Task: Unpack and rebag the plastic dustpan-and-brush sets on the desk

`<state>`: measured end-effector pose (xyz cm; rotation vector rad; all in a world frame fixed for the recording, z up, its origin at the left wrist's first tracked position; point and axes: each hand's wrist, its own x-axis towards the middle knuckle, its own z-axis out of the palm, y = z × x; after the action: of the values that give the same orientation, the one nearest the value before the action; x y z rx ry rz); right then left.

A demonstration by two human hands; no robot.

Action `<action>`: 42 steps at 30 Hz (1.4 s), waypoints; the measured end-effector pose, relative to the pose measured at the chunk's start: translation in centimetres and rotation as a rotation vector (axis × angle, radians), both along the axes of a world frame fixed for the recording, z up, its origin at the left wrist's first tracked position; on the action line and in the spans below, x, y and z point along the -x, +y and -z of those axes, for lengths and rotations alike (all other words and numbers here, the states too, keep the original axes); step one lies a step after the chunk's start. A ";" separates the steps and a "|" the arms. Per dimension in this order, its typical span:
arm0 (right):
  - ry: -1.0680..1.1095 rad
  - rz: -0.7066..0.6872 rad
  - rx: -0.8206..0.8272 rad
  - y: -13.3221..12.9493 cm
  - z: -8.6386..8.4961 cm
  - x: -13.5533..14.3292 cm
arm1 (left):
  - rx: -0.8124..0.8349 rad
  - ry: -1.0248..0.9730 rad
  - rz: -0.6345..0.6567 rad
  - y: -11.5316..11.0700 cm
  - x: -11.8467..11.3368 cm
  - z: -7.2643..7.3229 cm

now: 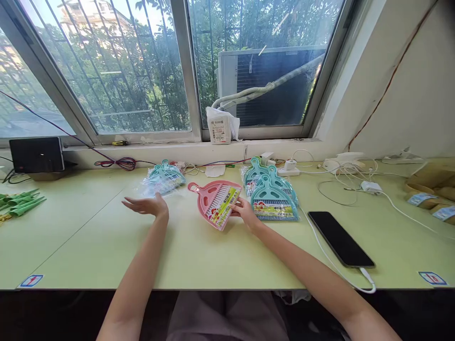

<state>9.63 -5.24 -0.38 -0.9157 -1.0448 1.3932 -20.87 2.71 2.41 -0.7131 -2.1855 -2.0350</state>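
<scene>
A pink dustpan and brush set (pixel 216 201) with a yellow-green label is tilted above the table, its handle toward the upper left. My right hand (pixel 245 211) grips its lower right edge. My left hand (pixel 147 205) holds nothing, its fingers spread and pointing left, just in front of a teal dustpan set (pixel 164 176) with clear plastic wrap around it. Several teal and green dustpan sets in clear wrapping (pixel 273 201) lie piled beyond and to the right of my right hand.
A black phone (pixel 341 239) with a white cable lies at the right. Tangled cables and chargers (pixel 350 166) run along the back. At the left are a dark tablet (pixel 37 155) and green items (pixel 21 203). Brown packages (pixel 435 189) sit at the far right.
</scene>
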 end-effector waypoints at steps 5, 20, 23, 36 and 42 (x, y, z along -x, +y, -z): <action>0.014 -0.013 0.001 0.1 0.1 0.1 | -0.149 0.250 0.608 -1.5 -2.9 -0.9; 0.012 -0.054 -0.015 0.4 0.6 0.3 | 0.246 -0.407 1.578 -2.3 -7.8 0.9; -0.068 -0.107 -0.009 0.5 0.6 0.4 | 0.036 -0.434 1.445 -1.8 -8.0 1.0; -1.484 0.066 -0.279 -2.0 -1.2 0.5 | -0.217 0.284 0.536 -2.3 -5.9 -0.4; -0.996 0.200 -0.615 -2.4 -0.9 0.9 | -0.381 0.967 0.724 -5.6 -9.7 0.7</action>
<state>8.77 -7.62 0.49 -1.2007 -1.9070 0.3169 -11.13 -2.88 1.67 -2.0501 -1.0270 -1.6155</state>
